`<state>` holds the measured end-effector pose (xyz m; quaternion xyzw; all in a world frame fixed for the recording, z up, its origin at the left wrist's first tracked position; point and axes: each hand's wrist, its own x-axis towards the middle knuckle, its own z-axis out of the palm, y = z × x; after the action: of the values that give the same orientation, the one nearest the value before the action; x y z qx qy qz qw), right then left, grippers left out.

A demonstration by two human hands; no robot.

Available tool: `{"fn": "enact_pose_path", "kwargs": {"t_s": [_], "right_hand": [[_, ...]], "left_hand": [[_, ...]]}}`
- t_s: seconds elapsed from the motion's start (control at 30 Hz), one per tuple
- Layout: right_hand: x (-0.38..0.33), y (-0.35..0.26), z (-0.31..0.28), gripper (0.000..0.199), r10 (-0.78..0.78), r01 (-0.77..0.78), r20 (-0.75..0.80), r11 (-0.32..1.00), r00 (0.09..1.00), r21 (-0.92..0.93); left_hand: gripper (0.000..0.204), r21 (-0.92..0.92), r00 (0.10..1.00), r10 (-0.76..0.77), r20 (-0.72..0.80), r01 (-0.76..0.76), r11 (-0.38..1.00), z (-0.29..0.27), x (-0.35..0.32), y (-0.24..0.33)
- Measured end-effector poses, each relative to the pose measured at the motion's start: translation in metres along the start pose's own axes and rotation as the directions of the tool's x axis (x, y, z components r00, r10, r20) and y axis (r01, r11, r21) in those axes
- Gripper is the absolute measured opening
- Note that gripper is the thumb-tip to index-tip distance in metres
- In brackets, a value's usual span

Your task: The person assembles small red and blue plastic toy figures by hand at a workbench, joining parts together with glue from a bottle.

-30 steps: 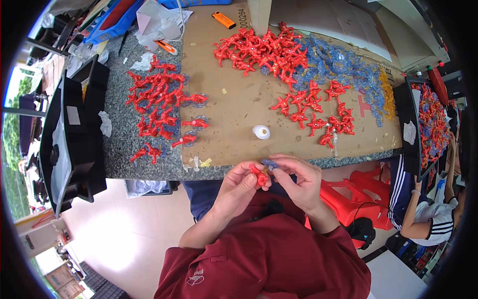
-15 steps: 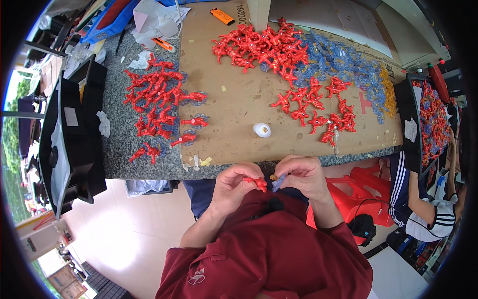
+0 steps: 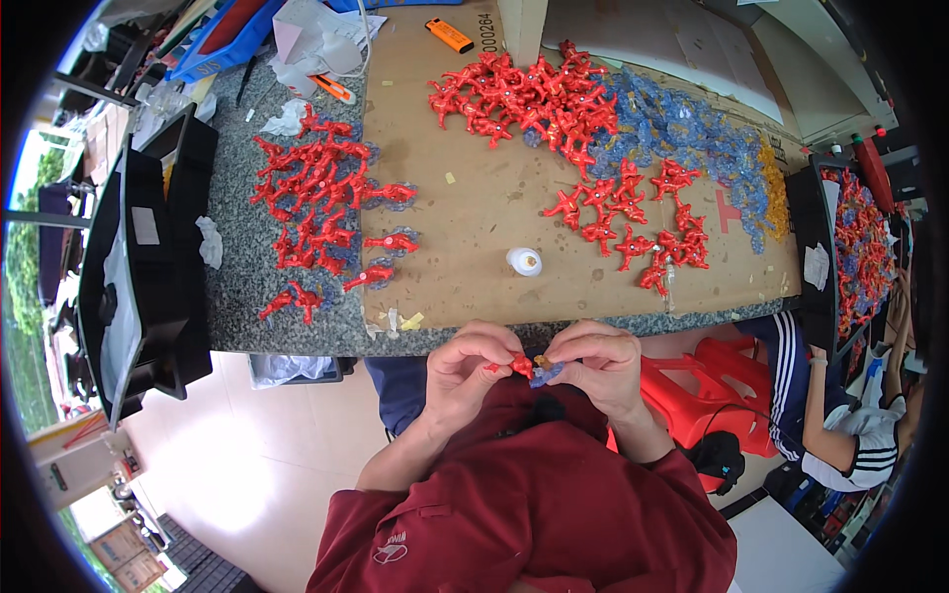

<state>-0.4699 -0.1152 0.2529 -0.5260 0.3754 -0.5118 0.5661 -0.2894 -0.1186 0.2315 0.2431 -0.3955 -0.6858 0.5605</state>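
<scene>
In front of my chest, just off the table's near edge, my left hand point(image 3: 473, 374) pinches a small red figurine point(image 3: 520, 365). Close against it, my right hand point(image 3: 600, 368) grips a translucent blue plastic piece point(image 3: 545, 375) with a bit of yellow at its top. The red and blue parts appear to touch; the fingers partly cover both. On the cardboard point(image 3: 445, 282) beyond my hands stands a small white bottle point(image 3: 524, 262). Loose red figurines point(image 3: 628, 203) lie right of it, and red figurines joined with blue pieces point(image 3: 321, 188) lie to the left.
A big heap of red figurines point(image 3: 524, 94) lies at the back, beside piles of blue pieces point(image 3: 682, 124) and yellow pieces point(image 3: 774, 198). Black bins stand left point(image 3: 148, 267) and right point(image 3: 816, 262). An orange utility knife point(image 3: 333, 89) lies back left. Another person's arm point(image 3: 819, 395) shows at right, near a red stool point(image 3: 707, 385).
My hands have drawn closer together, bringing the blue piece up against the red figurine. The view has shifted slightly.
</scene>
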Motion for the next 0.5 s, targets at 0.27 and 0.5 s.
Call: {"fn": "enact_pose_path", "kwargs": {"t_s": [0.27, 0.5], "right_hand": [[-0.0026, 0.0023, 0.0005, 0.021, -0.008, 0.008, -0.002, 1.000, 1.000, -0.012], [-0.0037, 0.0048, 0.0017, 0.021, 0.011, -0.011, -0.009, 0.999, 1.000, 0.035]], "left_hand": [[0.008, 0.020, 0.998, 0.066, 0.018, -0.066, 0.998, -0.0002, 0.0011, -0.0008], [0.005, 0.068, 0.990, 0.120, 0.068, -0.125, 0.990, -0.0015, 0.0046, 0.0010]]}}
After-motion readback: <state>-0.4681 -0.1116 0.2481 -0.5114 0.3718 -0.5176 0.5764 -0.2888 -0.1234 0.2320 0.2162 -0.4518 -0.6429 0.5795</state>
